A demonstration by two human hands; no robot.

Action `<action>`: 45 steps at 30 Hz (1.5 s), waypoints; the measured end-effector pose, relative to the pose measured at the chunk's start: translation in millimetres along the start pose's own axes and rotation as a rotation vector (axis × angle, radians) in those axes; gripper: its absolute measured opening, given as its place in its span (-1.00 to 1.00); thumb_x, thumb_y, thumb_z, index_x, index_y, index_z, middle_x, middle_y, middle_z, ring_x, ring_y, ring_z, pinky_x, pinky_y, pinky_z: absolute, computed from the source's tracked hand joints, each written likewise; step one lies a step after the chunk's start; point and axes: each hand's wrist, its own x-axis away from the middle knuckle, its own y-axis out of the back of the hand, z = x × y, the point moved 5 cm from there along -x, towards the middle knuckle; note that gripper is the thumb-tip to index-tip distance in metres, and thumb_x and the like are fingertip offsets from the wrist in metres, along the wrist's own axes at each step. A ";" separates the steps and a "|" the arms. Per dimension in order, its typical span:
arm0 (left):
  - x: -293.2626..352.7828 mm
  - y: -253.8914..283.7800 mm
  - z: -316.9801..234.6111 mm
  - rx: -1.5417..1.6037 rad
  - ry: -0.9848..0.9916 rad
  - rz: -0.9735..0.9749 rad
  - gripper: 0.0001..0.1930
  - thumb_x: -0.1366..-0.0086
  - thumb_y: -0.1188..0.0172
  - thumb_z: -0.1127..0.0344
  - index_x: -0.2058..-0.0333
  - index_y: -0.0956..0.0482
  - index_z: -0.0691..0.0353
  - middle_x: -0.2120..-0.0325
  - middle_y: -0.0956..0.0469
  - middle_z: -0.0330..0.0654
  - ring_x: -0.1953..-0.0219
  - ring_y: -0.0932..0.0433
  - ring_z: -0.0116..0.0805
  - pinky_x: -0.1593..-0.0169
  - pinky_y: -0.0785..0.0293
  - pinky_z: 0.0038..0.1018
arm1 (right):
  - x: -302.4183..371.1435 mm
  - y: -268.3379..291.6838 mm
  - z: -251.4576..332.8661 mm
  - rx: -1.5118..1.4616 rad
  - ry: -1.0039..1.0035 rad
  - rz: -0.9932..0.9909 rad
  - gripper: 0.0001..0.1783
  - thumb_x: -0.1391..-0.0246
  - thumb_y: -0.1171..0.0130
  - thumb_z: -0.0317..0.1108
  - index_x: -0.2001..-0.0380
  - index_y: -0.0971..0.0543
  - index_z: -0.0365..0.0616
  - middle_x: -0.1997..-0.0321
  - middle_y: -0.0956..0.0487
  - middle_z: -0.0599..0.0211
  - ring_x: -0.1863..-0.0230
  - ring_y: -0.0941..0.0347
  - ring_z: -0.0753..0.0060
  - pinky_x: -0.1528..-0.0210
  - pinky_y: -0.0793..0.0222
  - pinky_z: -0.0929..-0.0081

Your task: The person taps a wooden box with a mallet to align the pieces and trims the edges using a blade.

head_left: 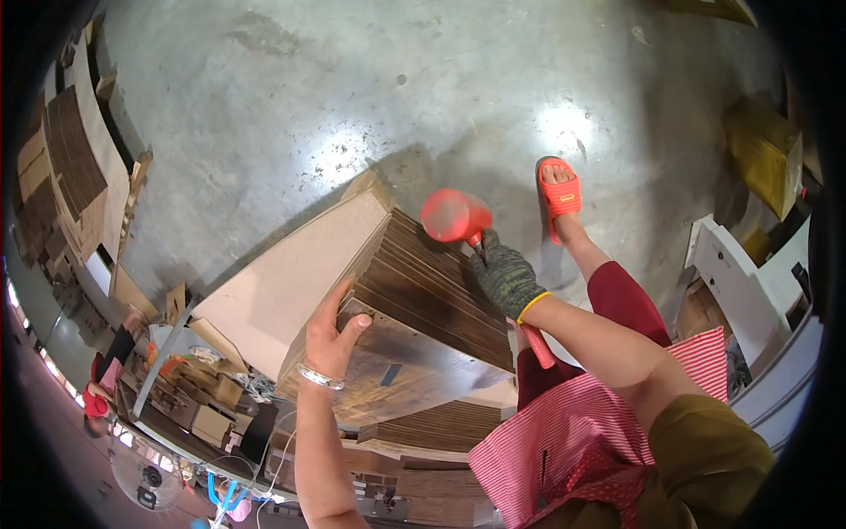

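My right hand (504,275), in a dark grey knit glove with a yellow cuff, is wrapped round the handle of a red mallet (456,216). The round head sits past the far corner of a stack of dark brown wood-grain boards (423,278), and the handle's end shows below my wrist. My bare left hand (330,339), with a bracelet at the wrist, grips the left edge of the top wooden board (414,366). Its thumb lies on the board's face; the other fingers are partly hidden over the edge. A small dark rectangular mark shows on that face.
A pale board (291,273) leans along the stack's left side. My red slipper (560,196) stands on the grey concrete floor (397,79). Stacked panels (75,150) line the far left, a yellow-brown box (767,159) the right. Another person (97,397) is at the lower left.
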 end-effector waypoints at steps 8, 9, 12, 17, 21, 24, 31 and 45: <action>1.7 -3.1 -7.1 -0.099 -0.109 -0.100 -0.37 -0.09 -0.20 -0.02 -0.02 -0.37 0.32 0.09 -0.47 0.09 0.01 -0.43 0.00 -0.05 -0.31 -0.30 | -12.9 -1.2 10.1 0.111 0.199 0.086 -0.63 -0.05 0.08 -0.21 0.13 -0.27 -0.21 0.40 -0.53 -0.14 0.31 -0.47 -0.16 0.26 -0.32 0.00; 2.3 -2.5 -8.4 -0.100 -0.106 -0.102 -0.37 -0.09 -0.20 -0.02 -0.02 -0.37 0.32 0.09 -0.47 0.09 0.01 -0.43 0.00 -0.05 -0.31 -0.30 | -11.3 1.5 8.0 0.048 0.129 -0.017 -0.64 -0.04 0.07 -0.21 0.15 -0.28 -0.21 0.40 -0.53 -0.13 0.31 -0.47 -0.16 0.26 -0.32 0.00; 3.5 -2.3 -11.5 -0.144 -0.118 -0.097 -0.38 -0.10 -0.20 -0.01 -0.02 -0.37 0.31 0.11 -0.47 0.10 0.03 -0.43 0.03 -0.03 -0.33 -0.29 | -10.1 -9.1 10.2 0.152 0.201 0.104 -0.64 -0.03 0.05 -0.20 0.16 -0.29 -0.21 0.39 -0.53 -0.13 0.31 -0.46 -0.16 0.25 -0.33 0.01; 9.7 0.6 -18.6 -0.425 -0.371 -0.340 -0.43 -0.26 0.10 -0.06 -0.02 -0.37 0.33 0.10 -0.48 0.06 0.01 -0.43 0.01 -0.12 -0.22 -0.24 | -23.9 5.4 1.9 0.184 0.303 0.104 -0.65 -0.05 0.04 -0.20 0.18 -0.31 -0.21 0.40 -0.52 -0.13 0.31 -0.46 -0.15 0.26 -0.34 0.02; 27.5 10.4 8.2 -0.563 -0.324 -0.569 -0.42 -0.32 0.31 -0.07 0.03 -0.41 0.32 0.14 -0.50 0.03 0.07 -0.45 0.01 -0.10 -0.21 -0.21 | -43.1 19.2 -19.8 0.217 0.238 -0.032 -0.65 -0.06 0.03 -0.19 0.20 -0.31 -0.25 0.42 -0.52 -0.13 0.33 -0.46 -0.14 0.28 -0.33 0.02; 30.1 1.2 32.4 -0.540 -0.221 -0.599 -0.42 -0.34 0.43 -0.04 0.20 -0.50 0.28 0.28 -0.54 -0.02 0.22 -0.48 0.00 0.11 -0.31 -0.24 | -56.9 10.9 -31.4 0.142 0.303 -0.096 -0.58 -0.04 0.01 -0.22 0.10 -0.23 -0.25 0.47 -0.50 -0.16 0.39 -0.44 -0.21 0.33 -0.32 -0.03; 28.8 -3.4 36.7 -0.527 -0.228 -0.635 -0.44 -0.33 0.42 0.00 0.24 -0.53 0.26 0.31 -0.54 -0.05 0.27 -0.48 -0.05 0.16 -0.32 -0.26 | -44.3 -24.2 -36.1 0.166 0.201 0.132 -0.58 -0.08 0.09 -0.13 0.15 -0.28 -0.27 0.42 -0.51 -0.20 0.32 -0.45 -0.21 0.26 -0.32 -0.01; 28.5 -0.4 25.7 -0.516 -0.282 -0.680 -0.52 -0.33 0.32 0.05 0.31 -0.54 0.27 0.42 -0.54 0.00 0.33 -0.50 -0.03 0.22 -0.35 -0.29 | -66.9 -16.3 -11.7 0.249 0.376 0.130 -0.55 -0.04 0.02 -0.19 0.05 -0.26 -0.21 0.38 -0.53 -0.13 0.30 -0.46 -0.18 0.25 -0.32 -0.02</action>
